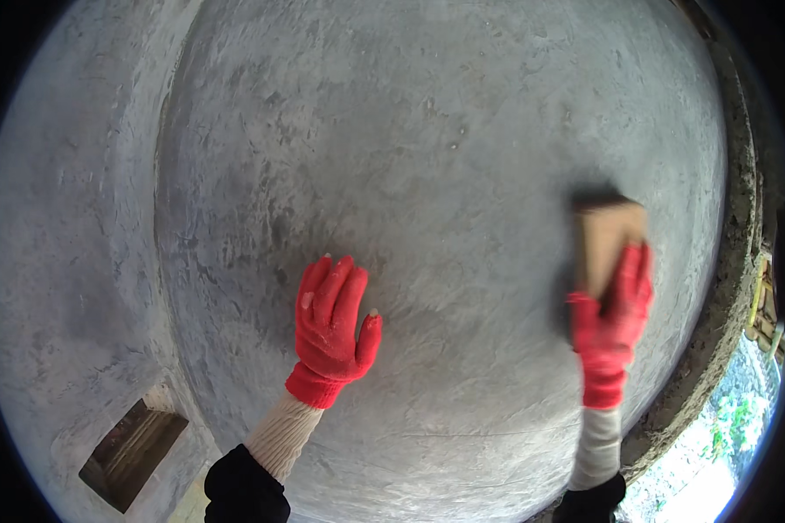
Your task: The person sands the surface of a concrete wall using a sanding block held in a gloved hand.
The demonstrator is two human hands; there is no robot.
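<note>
In front of me spreads a grey cement-plastered surface point(445, 216) with darker smears and small pits. My left hand point(332, 320), in a red glove, lies flat against or just over its left half; I cannot tell whether it touches. The thumb stands away from the fingers, and nothing is held. Farther right, my right hand point(611, 320), in a matching glove, grips a tan block point(605, 238), which looks wooden. Motion blurs the block and hand, and the block's far end is dark. Its underside, towards the plaster, is hidden.
An inside corner point(160, 196) separates the surface from another plastered wall point(72, 229) at left. A rectangular recess point(134, 454) is set low in that wall. Along the right runs a rough edge point(706, 366), with bright daylight and green leaves point(736, 421) beyond it.
</note>
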